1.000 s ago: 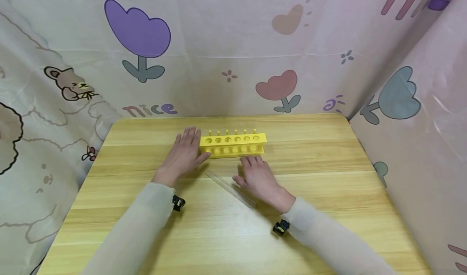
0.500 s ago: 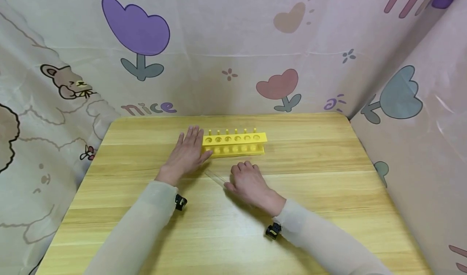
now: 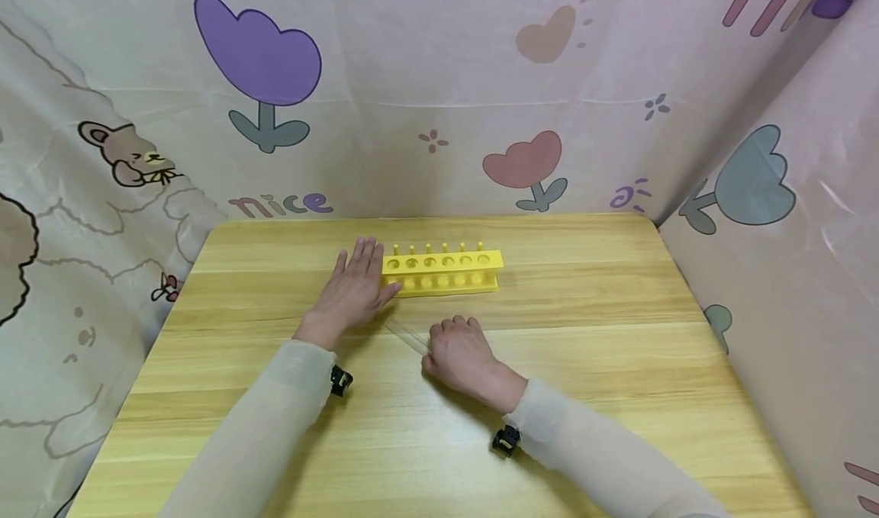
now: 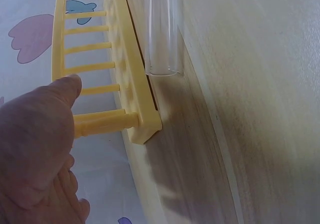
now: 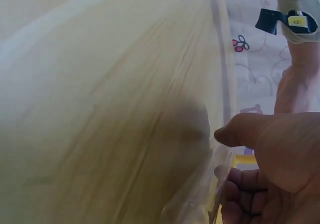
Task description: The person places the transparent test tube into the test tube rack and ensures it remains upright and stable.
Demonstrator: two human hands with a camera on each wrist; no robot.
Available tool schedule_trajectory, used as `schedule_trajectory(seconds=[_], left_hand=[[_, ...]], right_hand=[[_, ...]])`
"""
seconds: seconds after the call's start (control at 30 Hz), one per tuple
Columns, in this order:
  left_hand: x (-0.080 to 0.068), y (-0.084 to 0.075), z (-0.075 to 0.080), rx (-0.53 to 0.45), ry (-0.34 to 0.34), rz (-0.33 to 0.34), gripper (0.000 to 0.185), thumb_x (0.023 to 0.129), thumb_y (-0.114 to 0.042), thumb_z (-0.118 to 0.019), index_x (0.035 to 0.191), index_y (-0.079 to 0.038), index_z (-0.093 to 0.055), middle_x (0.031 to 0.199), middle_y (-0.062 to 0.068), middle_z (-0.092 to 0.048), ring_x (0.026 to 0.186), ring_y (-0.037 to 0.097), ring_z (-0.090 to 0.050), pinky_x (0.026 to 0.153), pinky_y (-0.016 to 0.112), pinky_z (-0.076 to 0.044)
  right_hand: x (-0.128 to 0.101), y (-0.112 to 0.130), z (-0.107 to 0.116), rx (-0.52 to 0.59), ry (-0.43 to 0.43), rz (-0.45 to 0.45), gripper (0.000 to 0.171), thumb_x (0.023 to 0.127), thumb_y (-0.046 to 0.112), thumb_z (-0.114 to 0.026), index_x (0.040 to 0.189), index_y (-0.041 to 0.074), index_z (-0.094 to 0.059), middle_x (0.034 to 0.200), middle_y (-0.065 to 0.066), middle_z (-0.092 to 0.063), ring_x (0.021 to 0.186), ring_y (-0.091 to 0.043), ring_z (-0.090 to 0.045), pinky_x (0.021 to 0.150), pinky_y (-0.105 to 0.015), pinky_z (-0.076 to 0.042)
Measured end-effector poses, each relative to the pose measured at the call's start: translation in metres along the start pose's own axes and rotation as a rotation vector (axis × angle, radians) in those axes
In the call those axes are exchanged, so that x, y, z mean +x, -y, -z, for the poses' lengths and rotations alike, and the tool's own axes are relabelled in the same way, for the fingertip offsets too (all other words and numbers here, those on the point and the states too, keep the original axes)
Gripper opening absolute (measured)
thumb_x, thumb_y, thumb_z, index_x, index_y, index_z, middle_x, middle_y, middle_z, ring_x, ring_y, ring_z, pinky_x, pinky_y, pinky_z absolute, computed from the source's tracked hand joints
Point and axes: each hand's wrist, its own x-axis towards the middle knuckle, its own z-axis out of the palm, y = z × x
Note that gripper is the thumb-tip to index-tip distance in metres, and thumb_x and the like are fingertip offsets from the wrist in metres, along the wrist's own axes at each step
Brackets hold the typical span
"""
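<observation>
A yellow test tube rack [image 3: 442, 272] with empty holes stands toward the back of the wooden table [image 3: 604, 335]. My left hand [image 3: 355, 283] lies flat on the table, fingers straight, its edge against the rack's left end. In the left wrist view the thumb [image 4: 55, 109] sits beside the rack [image 4: 120, 59]. A clear test tube [image 3: 408, 336] lies slanted in front of the rack. My right hand [image 3: 455, 346] curls over its near part. In the right wrist view thumb and fingers [image 5: 250, 179] close round the tube [image 5: 197, 206]. Its open end [image 4: 162, 39] points toward the rack.
Patterned fabric [image 3: 426, 98] walls the table at the back and both sides. Small black wrist cameras [image 3: 339, 381] sit on both sleeves. Bare wood stretches to the right of the rack and along the front edge.
My right hand slid back and left from just in front of the rack, and its fingers curled over the tube. The left hand and rack stayed put.
</observation>
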Motion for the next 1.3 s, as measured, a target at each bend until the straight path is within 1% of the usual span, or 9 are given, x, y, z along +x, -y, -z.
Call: schedule_trajectory(seconds=[0.27, 0.4, 0.53, 0.67, 0.73, 0.77, 0.93, 1.1, 1.3], left_hand=[[0.0, 0.0, 0.0, 0.005, -0.014, 0.0, 0.083, 0.113, -0.051, -0.037, 0.167, 0.003, -0.005, 0.176, 0.022, 0.004, 0.164, 0.04, 0.003, 0.133, 0.06, -0.001], [0.0, 0.0, 0.001, 0.003, -0.008, 0.003, 0.081, 0.114, -0.051, -0.033, 0.167, 0.003, -0.005, 0.176, 0.022, 0.004, 0.164, 0.039, 0.003, 0.133, 0.059, 0.0], [0.0, 0.0, 0.001, -0.004, 0.006, -0.002, 0.08, 0.114, -0.05, -0.03, 0.167, 0.002, -0.001, 0.176, 0.022, 0.006, 0.164, 0.038, 0.005, 0.132, 0.059, 0.002], [0.001, 0.0, 0.001, -0.013, 0.011, -0.004, 0.079, 0.115, -0.048, -0.03, 0.167, 0.001, 0.001, 0.175, 0.022, 0.007, 0.164, 0.038, 0.007, 0.132, 0.059, 0.003], [0.001, 0.0, 0.002, -0.013, 0.013, -0.001, 0.079, 0.115, -0.048, -0.03, 0.167, 0.001, 0.002, 0.175, 0.021, 0.007, 0.164, 0.037, 0.008, 0.132, 0.058, 0.003], [0.001, 0.0, 0.002, -0.01, 0.015, 0.002, 0.079, 0.115, -0.049, -0.029, 0.167, 0.001, 0.002, 0.175, 0.021, 0.007, 0.164, 0.037, 0.009, 0.133, 0.058, 0.003], [0.0, -0.001, 0.002, -0.015, 0.02, 0.005, 0.078, 0.115, -0.048, -0.028, 0.167, 0.003, 0.0, 0.175, 0.023, 0.007, 0.164, 0.037, 0.009, 0.132, 0.06, 0.002], [0.0, -0.001, 0.002, -0.02, 0.021, 0.008, 0.078, 0.115, -0.048, -0.029, 0.167, 0.004, -0.002, 0.176, 0.023, 0.006, 0.164, 0.037, 0.009, 0.132, 0.059, 0.001], [0.0, -0.001, 0.002, -0.029, 0.021, 0.007, 0.078, 0.115, -0.047, -0.03, 0.167, 0.003, -0.001, 0.175, 0.022, 0.008, 0.164, 0.036, 0.01, 0.132, 0.059, 0.003]], right_hand=[[0.0, 0.0, -0.001, 0.048, -0.045, 0.019, 0.03, 0.094, 0.039, -0.069, 0.078, 0.016, -0.058, 0.076, 0.003, -0.056, 0.073, -0.018, -0.048, 0.068, -0.03, -0.038], [-0.003, -0.003, 0.009, 0.196, -0.11, 0.028, 0.023, 0.092, 0.033, -0.072, 0.082, 0.014, -0.063, 0.077, 0.003, -0.059, 0.074, -0.017, -0.052, 0.069, -0.032, -0.043], [-0.009, -0.012, 0.025, 0.341, -0.129, 0.006, 0.019, 0.092, 0.031, -0.074, 0.091, 0.013, -0.071, 0.079, 0.004, -0.067, 0.068, -0.012, -0.055, 0.082, -0.041, -0.055], [-0.017, -0.026, 0.044, 0.449, -0.138, -0.028, 0.02, 0.093, 0.029, -0.075, 0.097, 0.009, -0.072, 0.07, 0.006, -0.063, 0.053, -0.005, -0.047, 0.067, -0.035, -0.057], [-0.02, -0.033, 0.054, 0.486, -0.185, -0.028, 0.02, 0.092, 0.025, -0.076, 0.098, 0.007, -0.072, 0.068, 0.007, -0.06, 0.051, -0.004, -0.045, 0.06, -0.031, -0.053], [-0.022, -0.037, 0.059, 0.494, -0.221, -0.027, 0.02, 0.091, 0.024, -0.077, 0.097, 0.006, -0.071, 0.067, 0.007, -0.059, 0.052, -0.004, -0.045, 0.059, -0.03, -0.05], [-0.022, -0.053, 0.077, 0.457, -0.384, -0.044, 0.013, 0.089, 0.02, -0.077, 0.093, 0.008, -0.072, 0.079, 0.002, -0.07, 0.069, -0.014, -0.061, 0.079, -0.04, -0.051], [-0.012, -0.068, 0.092, 0.428, -0.377, -0.108, 0.016, 0.097, 0.025, -0.07, 0.097, 0.01, -0.073, 0.093, -0.004, -0.076, 0.086, -0.022, -0.068, 0.083, -0.044, -0.05], [0.008, -0.083, 0.123, 0.368, -0.41, -0.12, 0.023, 0.1, 0.029, -0.065, 0.098, 0.006, -0.069, 0.088, -0.008, -0.071, 0.083, -0.026, -0.065, 0.082, -0.048, -0.049]])
